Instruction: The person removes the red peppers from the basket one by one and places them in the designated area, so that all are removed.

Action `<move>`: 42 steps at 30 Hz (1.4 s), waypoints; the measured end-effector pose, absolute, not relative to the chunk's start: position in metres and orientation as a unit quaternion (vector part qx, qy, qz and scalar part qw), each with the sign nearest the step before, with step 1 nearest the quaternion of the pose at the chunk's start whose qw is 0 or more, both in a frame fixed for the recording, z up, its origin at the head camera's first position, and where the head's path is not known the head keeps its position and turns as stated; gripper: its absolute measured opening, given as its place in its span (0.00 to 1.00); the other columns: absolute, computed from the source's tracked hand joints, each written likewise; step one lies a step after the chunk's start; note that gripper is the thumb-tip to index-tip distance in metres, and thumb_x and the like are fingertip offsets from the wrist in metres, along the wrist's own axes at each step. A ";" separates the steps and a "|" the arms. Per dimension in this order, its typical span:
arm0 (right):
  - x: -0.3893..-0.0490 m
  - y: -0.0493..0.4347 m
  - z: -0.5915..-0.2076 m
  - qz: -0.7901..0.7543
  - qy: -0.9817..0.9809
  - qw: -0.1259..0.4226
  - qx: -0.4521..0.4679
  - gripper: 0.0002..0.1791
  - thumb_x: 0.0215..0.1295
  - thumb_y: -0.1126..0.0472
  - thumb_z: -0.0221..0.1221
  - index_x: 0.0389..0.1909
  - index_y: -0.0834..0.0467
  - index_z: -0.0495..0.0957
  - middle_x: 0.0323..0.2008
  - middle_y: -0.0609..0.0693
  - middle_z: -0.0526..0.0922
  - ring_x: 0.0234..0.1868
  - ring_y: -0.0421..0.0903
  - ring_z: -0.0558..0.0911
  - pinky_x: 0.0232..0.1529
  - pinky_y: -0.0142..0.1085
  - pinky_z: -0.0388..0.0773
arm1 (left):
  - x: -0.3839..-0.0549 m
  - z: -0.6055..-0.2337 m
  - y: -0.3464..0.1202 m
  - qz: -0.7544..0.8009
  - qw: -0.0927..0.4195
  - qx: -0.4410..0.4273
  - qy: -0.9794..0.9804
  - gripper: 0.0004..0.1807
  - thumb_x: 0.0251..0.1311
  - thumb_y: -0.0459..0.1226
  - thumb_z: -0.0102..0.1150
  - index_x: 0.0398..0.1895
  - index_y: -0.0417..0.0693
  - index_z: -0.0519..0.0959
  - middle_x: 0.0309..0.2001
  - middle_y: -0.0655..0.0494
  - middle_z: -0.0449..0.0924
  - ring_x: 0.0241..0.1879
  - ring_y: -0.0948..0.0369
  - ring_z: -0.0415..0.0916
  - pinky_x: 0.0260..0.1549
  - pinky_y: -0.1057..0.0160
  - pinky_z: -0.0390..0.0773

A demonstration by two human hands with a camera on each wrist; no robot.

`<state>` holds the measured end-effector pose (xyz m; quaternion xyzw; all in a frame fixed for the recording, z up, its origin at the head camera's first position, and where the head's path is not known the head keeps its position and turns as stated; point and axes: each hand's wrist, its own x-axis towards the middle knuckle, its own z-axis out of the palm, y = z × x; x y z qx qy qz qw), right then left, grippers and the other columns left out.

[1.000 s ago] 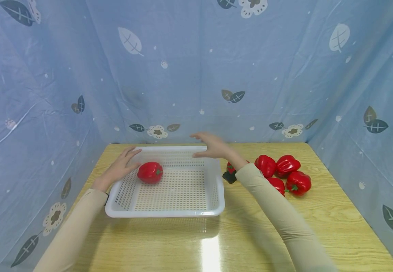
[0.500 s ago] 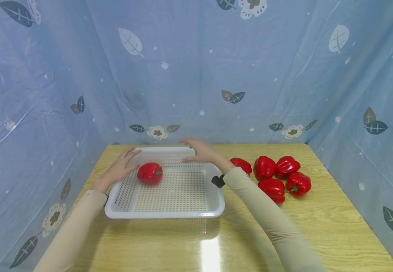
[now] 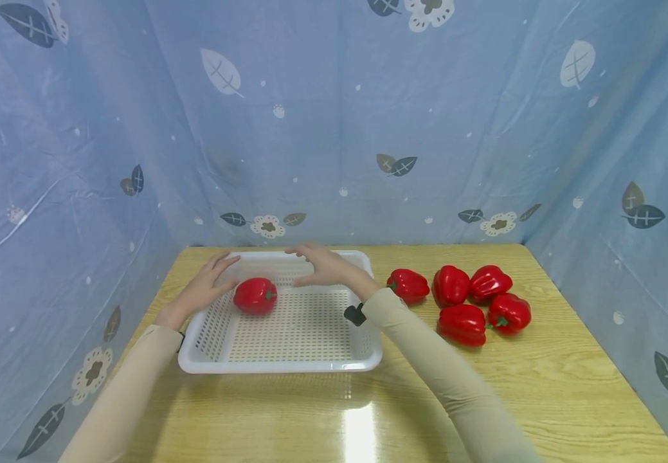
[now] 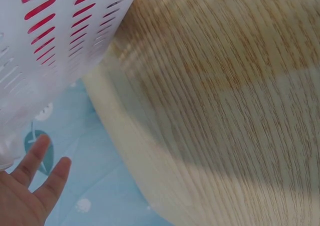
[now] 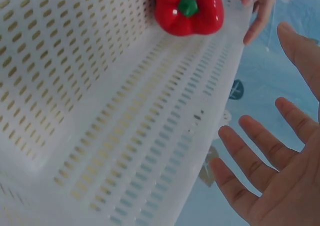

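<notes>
A white slotted plastic basket (image 3: 280, 367) stands on the table with one red bell pepper (image 3: 255, 296) lying at its left side, green stem toward the right. My left hand (image 3: 202, 289) is at the basket's left rim, fingers spread and the thumb close to that pepper. In the left wrist view two straight fingers (image 4: 56, 178) show beside the basket's outer wall. Over the back middle of the basket, my right hand (image 3: 328, 267) hovers with nothing in it. The right wrist view shows its fingers (image 5: 250, 158) extended and apart near the basket's long rim.
Several red bell peppers (image 3: 462, 324) lie grouped on the wooden table (image 3: 542, 392), right of the basket. A blue patterned curtain (image 3: 334, 128) hangs behind the table and along both sides. A black wrist device (image 3: 355, 314) shows at the right sleeve.
My right hand has moved left and slightly toward me, from the basket's right back corner to over its middle, uncovering peppers on the right. The left hand has stayed in place.
</notes>
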<state>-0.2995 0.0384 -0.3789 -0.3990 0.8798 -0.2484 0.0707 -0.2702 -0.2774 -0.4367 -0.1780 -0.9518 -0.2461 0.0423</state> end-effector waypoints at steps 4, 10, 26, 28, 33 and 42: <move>-0.299 0.031 -0.383 -0.258 0.874 0.072 -0.405 0.40 0.55 0.46 0.64 0.67 0.51 0.59 0.64 0.53 0.66 0.63 0.52 0.68 0.58 0.45 0.69 | -0.271 -0.437 -0.277 -0.247 0.043 -0.180 -0.951 0.34 0.64 0.48 0.51 0.70 0.50 0.56 0.72 0.43 0.42 0.69 0.40 0.43 0.59 0.32 0.51; -0.297 0.020 -0.388 -0.247 0.878 0.069 -0.403 0.41 0.54 0.42 0.63 0.67 0.50 0.60 0.64 0.51 0.65 0.62 0.49 0.69 0.58 0.43 0.71 | -0.272 -0.437 -0.277 -0.248 0.041 -0.176 -0.952 0.34 0.63 0.48 0.52 0.70 0.51 0.56 0.72 0.43 0.42 0.69 0.40 0.43 0.60 0.32 0.51; -0.290 -0.018 -0.403 -0.180 0.896 0.066 -0.401 0.39 0.54 0.41 0.63 0.66 0.47 0.61 0.63 0.49 0.68 0.61 0.45 0.69 0.57 0.43 0.72 | -0.276 -0.436 -0.279 -0.248 0.036 -0.176 -0.952 0.34 0.63 0.50 0.51 0.71 0.52 0.55 0.72 0.43 0.42 0.69 0.38 0.44 0.56 0.29 0.53; -0.290 -0.021 -0.405 -0.171 0.900 0.064 -0.395 0.39 0.54 0.42 0.62 0.66 0.46 0.61 0.63 0.49 0.68 0.61 0.45 0.70 0.57 0.43 0.72 | -0.276 -0.437 -0.279 -0.247 0.039 -0.178 -0.952 0.34 0.63 0.50 0.51 0.70 0.52 0.56 0.72 0.42 0.43 0.68 0.38 0.44 0.56 0.29 0.54; -0.290 -0.028 -0.411 -0.161 0.911 0.056 -0.377 0.38 0.55 0.41 0.62 0.66 0.45 0.61 0.62 0.48 0.67 0.60 0.44 0.70 0.57 0.42 0.72 | -0.275 -0.437 -0.279 -0.250 0.041 -0.180 -0.951 0.35 0.63 0.50 0.52 0.70 0.52 0.56 0.72 0.41 0.44 0.68 0.38 0.45 0.56 0.29 0.54; -0.293 -0.035 -0.423 -0.173 0.919 0.065 -0.347 0.40 0.54 0.42 0.62 0.67 0.46 0.59 0.63 0.49 0.67 0.62 0.46 0.68 0.59 0.46 0.70 | -0.275 -0.440 -0.280 -0.250 0.037 -0.180 -0.951 0.35 0.63 0.50 0.51 0.71 0.54 0.55 0.72 0.43 0.43 0.68 0.38 0.46 0.57 0.30 0.54</move>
